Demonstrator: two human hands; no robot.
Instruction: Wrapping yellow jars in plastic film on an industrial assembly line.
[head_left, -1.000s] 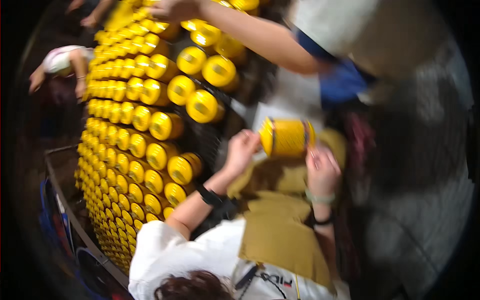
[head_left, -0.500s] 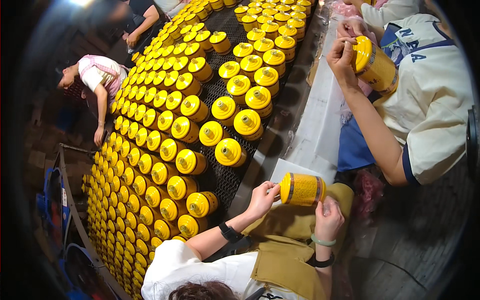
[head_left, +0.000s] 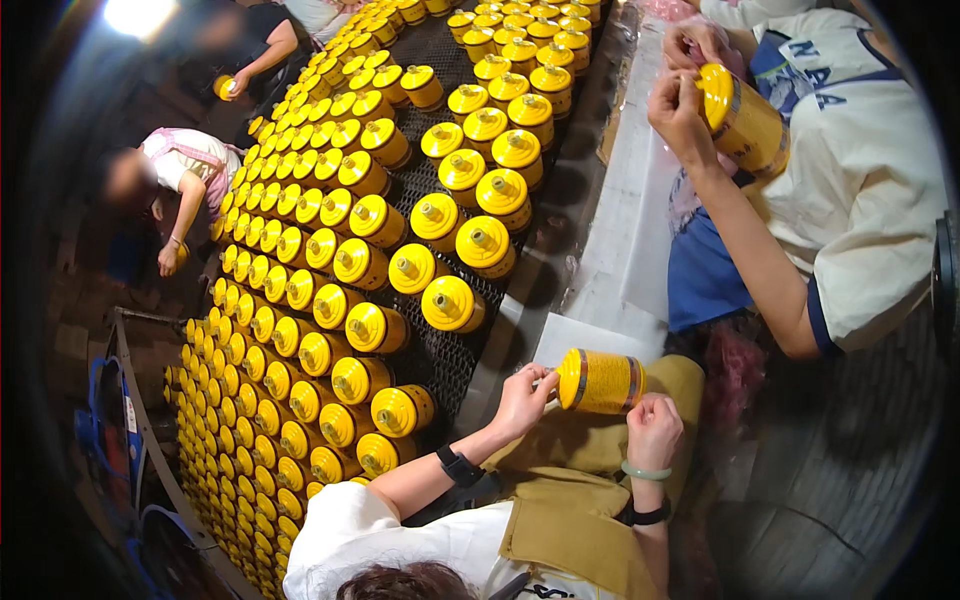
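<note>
My left hand (head_left: 526,400) pinches the lid knob of a yellow lidded canister (head_left: 602,381), which lies on its side above my lap. Dark bands run around both ends of its printed yellow wall. My right hand (head_left: 655,432), a pale green bangle at its wrist, is closed beside the canister's base. Its thumb and fingers are pressed together, and whatever they hold is hidden. Many like yellow canisters (head_left: 452,303) stand upright in rows on a dark mesh surface (head_left: 447,362) to my left, small knobs on their lids.
A pale board (head_left: 610,270) runs along the mesh's right edge. At the right, a co-worker's hand (head_left: 680,115) holds another canister (head_left: 745,120). Two people bend over the far left side. Crumpled pink plastic (head_left: 735,372) lies right of my knees; blue-framed objects (head_left: 112,430) stand lower left.
My right hand has drawn slightly down from the canister's base; my left keeps its hold. At far left, one co-worker's hand has moved away from the rows, and another's now holds something yellow.
</note>
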